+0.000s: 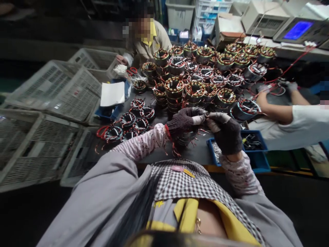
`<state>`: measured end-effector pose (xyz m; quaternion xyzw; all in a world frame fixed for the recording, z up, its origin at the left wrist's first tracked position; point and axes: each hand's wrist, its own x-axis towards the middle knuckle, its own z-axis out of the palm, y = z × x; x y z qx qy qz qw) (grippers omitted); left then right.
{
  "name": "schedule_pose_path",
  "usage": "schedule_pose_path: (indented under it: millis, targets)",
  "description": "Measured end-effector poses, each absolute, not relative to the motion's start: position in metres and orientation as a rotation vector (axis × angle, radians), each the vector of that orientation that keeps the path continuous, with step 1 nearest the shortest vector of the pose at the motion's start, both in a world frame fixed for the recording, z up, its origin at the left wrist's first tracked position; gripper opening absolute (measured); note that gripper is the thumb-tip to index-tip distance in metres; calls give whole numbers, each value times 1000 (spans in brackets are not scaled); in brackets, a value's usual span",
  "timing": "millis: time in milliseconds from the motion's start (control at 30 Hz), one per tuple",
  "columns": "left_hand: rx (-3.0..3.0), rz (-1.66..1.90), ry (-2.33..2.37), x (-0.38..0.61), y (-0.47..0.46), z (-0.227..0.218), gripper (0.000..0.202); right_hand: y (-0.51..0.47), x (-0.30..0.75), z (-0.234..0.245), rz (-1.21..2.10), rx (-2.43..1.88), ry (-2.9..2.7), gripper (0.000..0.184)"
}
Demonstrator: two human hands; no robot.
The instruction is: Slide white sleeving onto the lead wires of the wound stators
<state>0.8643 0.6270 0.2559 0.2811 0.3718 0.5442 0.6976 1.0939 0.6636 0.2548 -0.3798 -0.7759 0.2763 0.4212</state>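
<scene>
My left hand, in a dark knitted glove with pale wrapped fingertips, is closed in a pinch. Facing it, my right hand, gloved the same way, also pinches, and the fingertips of both hands almost meet. Whatever thin piece lies between them is too small to make out. Just below my hands stands a wound motor stator, partly covered by them, with loose reddish wire ends sticking out at its base. Close behind rises a stack of stators with copper windings and coloured leads.
Smaller stators crowd the left of the table. Blue bins sit at right by a co-worker's arms. Another person works across the table. Plastic crates pile up at left; instruments stand at back right.
</scene>
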Motion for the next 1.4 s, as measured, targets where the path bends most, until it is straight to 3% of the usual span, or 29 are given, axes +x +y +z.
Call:
schedule_pose_path:
  millis: [133,267,433,600,800,933,1100,1233,1400]
  targets:
    - [538,1311,890,861,627,246,37,662,1119,227,721,-1111,-1660,30]
    - [542,1327,986,860,627,237,46,648,1145,187,805,-1251,-1783,32]
    - [587,1331,1060,866,632,235,42,644,1148,161,723,-1347,-1913,25]
    - [616,1328,1078,868,635,233,41,646,1140,149,1005,-1307,-1761,29]
    - [605,1293,1040,865,634,231,42,639,1135,134,765,-1276,-1807,28]
    - [539,1346,1038,867,631,235,43,639,1119,134,1020,-1306,-1736,35]
    - [541,1302,987,866,627,239,42,652,1109,164,1079,-1354,-1880,44]
    - [552,1273,944,864,625,239,41,677,1118,192,1636,-1401,-1863,57]
    - [522,1304,925,863,623,239,39,712,1108,200,2115,-1463,-1803,43]
